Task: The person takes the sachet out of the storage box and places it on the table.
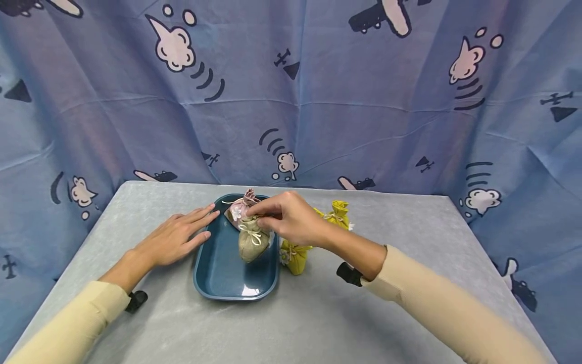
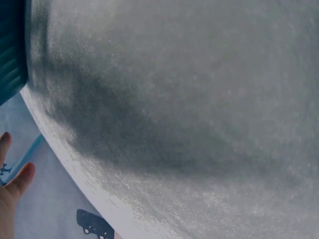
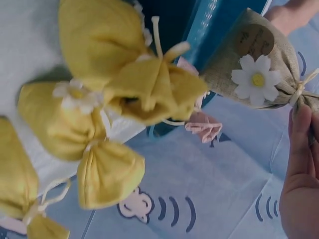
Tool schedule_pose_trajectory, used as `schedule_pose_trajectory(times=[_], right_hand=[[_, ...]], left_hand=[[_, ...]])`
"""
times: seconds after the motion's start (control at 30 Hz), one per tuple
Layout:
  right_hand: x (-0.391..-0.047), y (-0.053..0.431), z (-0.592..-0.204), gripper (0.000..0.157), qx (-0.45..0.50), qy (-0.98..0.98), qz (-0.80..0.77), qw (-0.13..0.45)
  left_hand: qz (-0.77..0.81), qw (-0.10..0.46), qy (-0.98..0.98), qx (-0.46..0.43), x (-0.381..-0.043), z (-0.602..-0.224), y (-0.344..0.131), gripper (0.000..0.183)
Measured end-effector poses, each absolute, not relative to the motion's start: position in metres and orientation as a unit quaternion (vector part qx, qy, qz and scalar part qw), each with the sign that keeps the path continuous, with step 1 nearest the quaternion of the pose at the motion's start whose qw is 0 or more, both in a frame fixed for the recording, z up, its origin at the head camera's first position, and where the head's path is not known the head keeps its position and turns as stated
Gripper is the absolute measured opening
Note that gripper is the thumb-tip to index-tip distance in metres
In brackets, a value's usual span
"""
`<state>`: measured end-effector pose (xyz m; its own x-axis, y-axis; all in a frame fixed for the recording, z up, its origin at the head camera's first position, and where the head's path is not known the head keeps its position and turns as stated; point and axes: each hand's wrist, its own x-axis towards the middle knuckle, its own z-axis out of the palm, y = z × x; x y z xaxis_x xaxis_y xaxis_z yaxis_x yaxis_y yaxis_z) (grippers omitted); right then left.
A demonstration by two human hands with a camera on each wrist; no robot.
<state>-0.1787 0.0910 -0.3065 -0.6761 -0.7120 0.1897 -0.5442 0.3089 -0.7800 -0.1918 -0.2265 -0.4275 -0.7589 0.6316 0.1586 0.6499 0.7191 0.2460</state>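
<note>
My right hand [image 1: 295,217] pinches the gathered neck of a beige drawstring sachet [image 1: 252,243] and holds it over the blue tray [image 1: 213,290]. In the right wrist view this sachet [image 3: 249,64] shows a white daisy and a round brown label. A pink sachet [image 1: 237,211] with a white flower lies at the tray's far end, partly covered by the beige one. My left hand [image 1: 175,237] has its fingers extended, fingertips at the tray's left rim. The left wrist view catches only some fingers [image 2: 20,181] at its edge.
Several yellow sachets [image 3: 104,55] with white flowers stand right of the tray; one yellow sachet [image 1: 295,258] is close against its right side, another [image 1: 338,215] farther back. A grey cloth covers the table [image 1: 318,323]. Behind it hangs a blue patterned curtain [image 1: 254,76].
</note>
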Motion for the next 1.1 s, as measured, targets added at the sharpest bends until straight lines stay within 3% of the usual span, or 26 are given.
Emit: schedule_pose_trajectory(times=[1.1], right_hand=[[-0.174, 0.198, -0.245, 0.025, -0.319, 0.856, -0.407, -0.003]], left_hand=[[-0.143, 0.029, -0.929, -0.341, -0.190, -0.429, -0.227, 0.055]])
